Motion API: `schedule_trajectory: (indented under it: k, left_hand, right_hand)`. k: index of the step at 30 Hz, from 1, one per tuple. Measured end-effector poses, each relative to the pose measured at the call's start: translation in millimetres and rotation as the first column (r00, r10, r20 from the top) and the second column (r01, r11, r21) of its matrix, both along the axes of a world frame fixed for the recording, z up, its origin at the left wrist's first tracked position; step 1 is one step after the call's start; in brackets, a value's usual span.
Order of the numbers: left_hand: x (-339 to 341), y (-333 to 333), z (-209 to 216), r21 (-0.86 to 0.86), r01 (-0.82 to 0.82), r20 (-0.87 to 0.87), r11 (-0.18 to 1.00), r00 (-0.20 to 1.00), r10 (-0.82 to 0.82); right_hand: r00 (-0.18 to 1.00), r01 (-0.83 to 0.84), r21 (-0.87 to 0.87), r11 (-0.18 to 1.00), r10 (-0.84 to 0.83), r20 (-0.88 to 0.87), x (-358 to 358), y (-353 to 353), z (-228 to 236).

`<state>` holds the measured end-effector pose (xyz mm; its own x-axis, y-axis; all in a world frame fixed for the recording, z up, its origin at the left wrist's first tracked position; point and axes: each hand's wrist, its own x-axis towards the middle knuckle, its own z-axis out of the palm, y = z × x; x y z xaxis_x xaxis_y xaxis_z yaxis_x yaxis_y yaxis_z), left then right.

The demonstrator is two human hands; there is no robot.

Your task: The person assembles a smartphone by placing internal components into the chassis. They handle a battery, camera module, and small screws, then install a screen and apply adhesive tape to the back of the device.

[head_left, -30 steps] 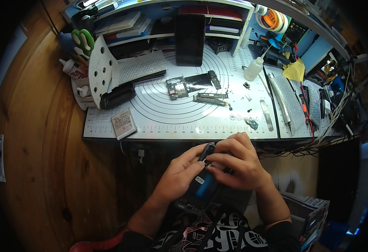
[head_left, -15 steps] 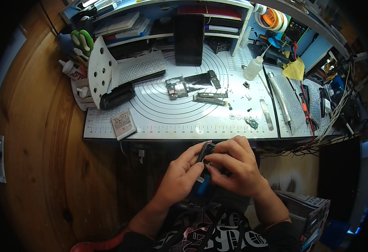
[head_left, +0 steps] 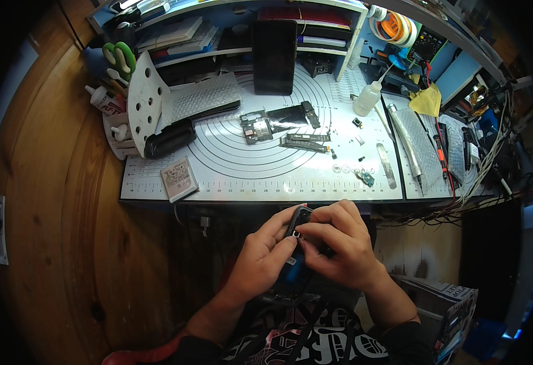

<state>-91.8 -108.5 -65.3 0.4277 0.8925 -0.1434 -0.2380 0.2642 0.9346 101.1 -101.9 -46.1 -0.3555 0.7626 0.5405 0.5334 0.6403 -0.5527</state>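
apparently mid-teardown: dark phone body (head_left: pixel 295 255) is clamped between left hand (head_left: pixel 260 258) and right hand (head_left: pixel 339 243), held close together; removed boards (head_left: pixel 278 125) and screws (head_left: pixel 345 167) are laid out on the mat (head_left: pixel 248 176) beyond the hands.

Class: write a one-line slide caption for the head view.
Both hands, left and right, grip a dark phone below a white mat strewn with parts.

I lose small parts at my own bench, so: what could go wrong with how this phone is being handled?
The left hand and right hand hold the dark phone off the mat's near edge, above the lap; anything that slips would likely fall to the floor. The tiny loose parts near that edge could be brushed off by a sleeve. The squeeze bottle beside them might tip.
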Motion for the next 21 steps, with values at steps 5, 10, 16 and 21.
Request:
schedule_trajectory:
  k: [5, 10, 16, 21]
  left_hand:
    - [1.8, 0.5, 2.2, -0.061, -0.038, 0.039, 0.997, 0.998, 0.04]
    - [-0.8, 0.9, 2.9, -0.143, -0.043, 0.125, 0.989, 0.99, 0.061]
    - [-1.9, 0.0, 5.2, -0.148, -0.03, 0.153, 0.989, 0.987, 0.053]
    - [-2.7, -1.9, 13.1, -0.122, 0.002, 0.077, 0.993, 0.997, 0.007]
  right_hand:
    - [1.0, -0.001, 0.015, 1.0, 0.002, -0.019, 2.2, -2.6, -0.4]
    - [0.998, -0.01, 0.133, 0.991, 0.003, 0.058, 14.1, -7.2, -4.0]
    - [0.993, -0.06, 0.136, 0.989, 0.045, 0.112, 14.6, -7.4, -4.6]
    - [0.992, -0.06, 0.125, 0.99, 0.045, 0.118, 15.4, -9.1, -3.2]
